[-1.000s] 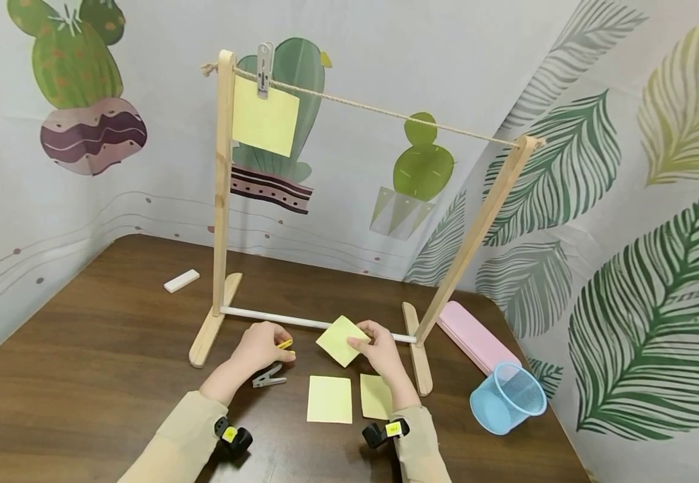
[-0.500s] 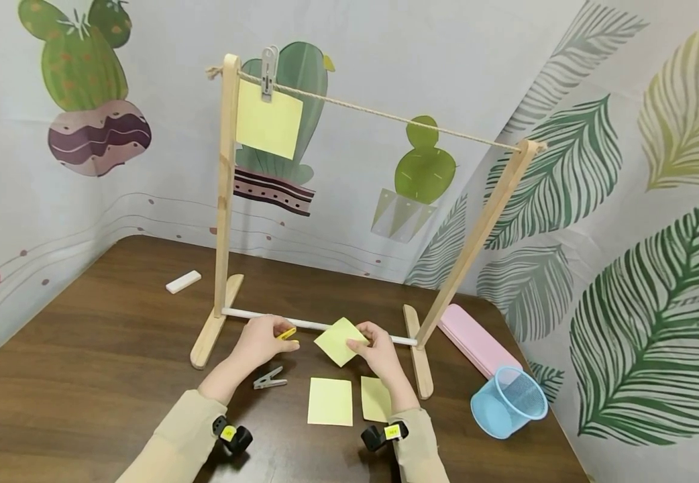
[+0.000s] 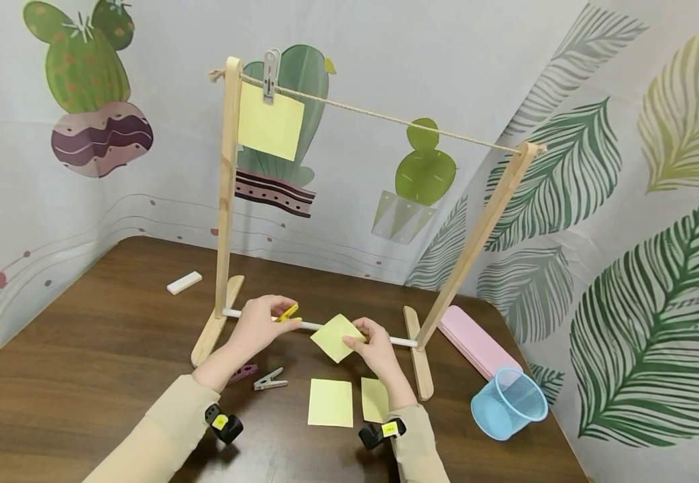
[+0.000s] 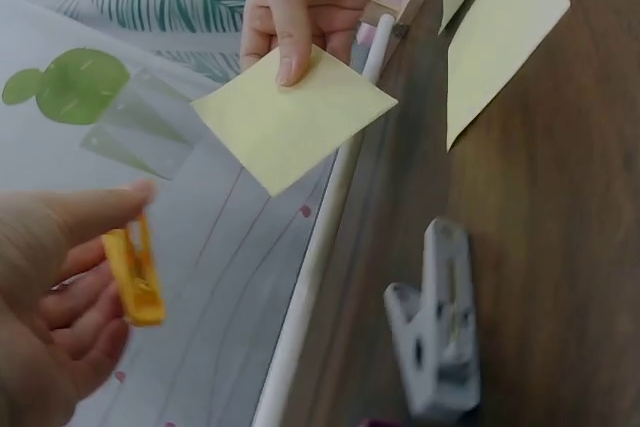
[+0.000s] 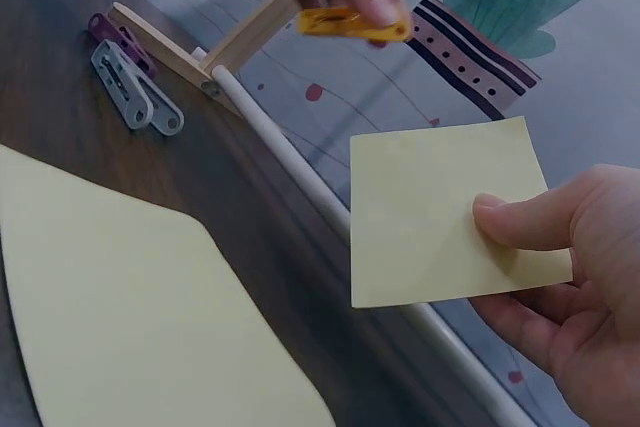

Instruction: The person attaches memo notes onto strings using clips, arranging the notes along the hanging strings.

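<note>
My left hand [image 3: 260, 323] pinches a yellow clothespin [image 4: 136, 275] between thumb and fingers, above the table by the white crossbar. To its right, my right hand [image 3: 380, 349] holds a yellow sticky note [image 5: 440, 222] by one corner, thumb on its face. Two more sticky notes lie on the table, one whole [image 3: 331, 402] and one [image 3: 375, 400] partly behind the right forearm. A grey clothespin [image 3: 270, 380] and a purple clothespin [image 5: 120, 39] rest below the left hand. On the rope [image 3: 380, 119], another grey clothespin [image 3: 270, 75] holds up a sticky note [image 3: 270, 127].
A wooden stand with a left post [image 3: 227, 188], a right post [image 3: 476, 245] and a white crossbar [image 5: 290, 152] spans the table [image 3: 84, 362]. A white block [image 3: 184, 282] lies at left; a pink case [image 3: 482, 341] and a blue mesh cup [image 3: 506, 406] are at right.
My left hand has lifted the yellow clothespin up and away from the table, uncovering the purple clothespin below. The note in my right hand has shifted slightly left.
</note>
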{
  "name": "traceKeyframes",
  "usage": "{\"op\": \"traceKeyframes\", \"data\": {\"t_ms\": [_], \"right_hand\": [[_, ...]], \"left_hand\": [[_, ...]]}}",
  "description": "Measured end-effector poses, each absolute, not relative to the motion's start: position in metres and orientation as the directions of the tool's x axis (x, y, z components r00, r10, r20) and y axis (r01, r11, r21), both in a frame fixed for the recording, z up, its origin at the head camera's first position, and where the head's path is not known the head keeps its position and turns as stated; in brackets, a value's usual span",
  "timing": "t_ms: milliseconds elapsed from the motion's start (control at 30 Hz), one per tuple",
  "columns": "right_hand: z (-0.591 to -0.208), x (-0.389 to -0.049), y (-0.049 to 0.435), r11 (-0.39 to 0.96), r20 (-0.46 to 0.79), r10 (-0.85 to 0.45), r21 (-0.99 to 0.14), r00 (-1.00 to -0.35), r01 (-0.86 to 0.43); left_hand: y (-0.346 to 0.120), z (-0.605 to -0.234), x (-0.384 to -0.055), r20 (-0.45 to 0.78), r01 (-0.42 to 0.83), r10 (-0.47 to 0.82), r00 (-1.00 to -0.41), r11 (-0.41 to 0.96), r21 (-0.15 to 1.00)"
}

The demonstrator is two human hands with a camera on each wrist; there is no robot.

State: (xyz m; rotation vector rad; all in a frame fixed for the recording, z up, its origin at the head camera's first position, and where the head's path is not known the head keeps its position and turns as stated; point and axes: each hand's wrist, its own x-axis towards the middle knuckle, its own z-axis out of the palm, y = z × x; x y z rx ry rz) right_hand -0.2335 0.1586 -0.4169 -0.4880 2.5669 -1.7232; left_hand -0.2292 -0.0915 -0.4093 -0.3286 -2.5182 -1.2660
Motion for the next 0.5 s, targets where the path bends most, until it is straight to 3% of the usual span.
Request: {"op": "traceKeyframes", "data": {"t_ms": [500], "right_hand": [[-0.383,-0.240,0.140,0.336,0.261,-0.251,-0.880,-0.932,-0.337]], "left_hand": [[-0.111,-0.348,-0.248,0.608,0.563,0.163,-0.777,0.612,0.556]]}}
